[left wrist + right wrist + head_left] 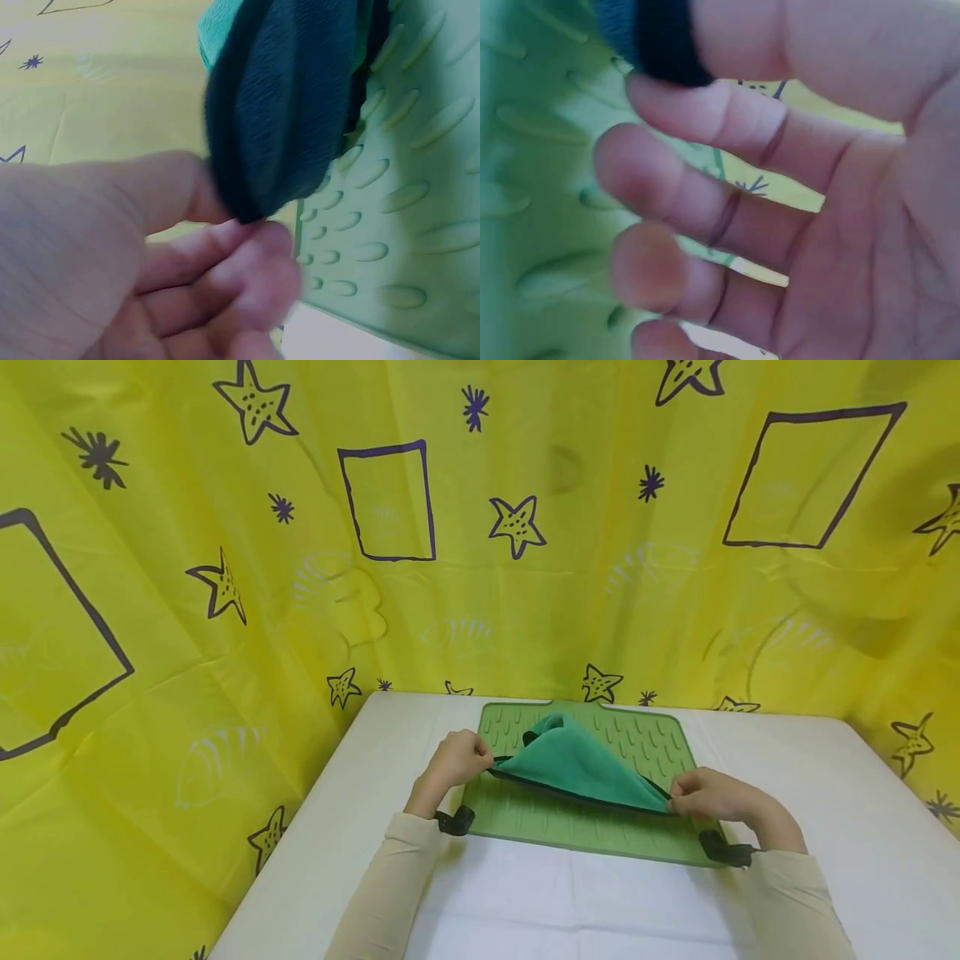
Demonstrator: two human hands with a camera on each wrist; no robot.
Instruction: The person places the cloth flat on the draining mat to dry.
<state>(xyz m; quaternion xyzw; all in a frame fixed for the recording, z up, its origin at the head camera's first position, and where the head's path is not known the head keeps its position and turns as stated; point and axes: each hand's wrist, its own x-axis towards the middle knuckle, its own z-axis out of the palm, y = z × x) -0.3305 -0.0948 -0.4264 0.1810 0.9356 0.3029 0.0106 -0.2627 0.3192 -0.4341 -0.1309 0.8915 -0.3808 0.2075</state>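
Note:
A green cloth [577, 764] with a dark edging hangs between my two hands, over a light green mat with raised ridges [570, 835]. Its upper part is folded into a peak toward the far side. My left hand [456, 758] pinches one dark-edged corner of the cloth [281, 112] between thumb and fingertips. At the opposite corner, my right hand [712, 795] pinches the edge between thumb and index finger. In the right wrist view the other fingers [649, 266] extend loosely over the mat, and only a dark bit of the cloth [667, 45] shows.
The mat lies on a white-covered table [510, 902]. Behind and to both sides hangs a yellow curtain [480, 610] printed with stars and frames. A dark wrist-camera mount [457, 821] sits by the left wrist, another mount [723, 849] by the right.

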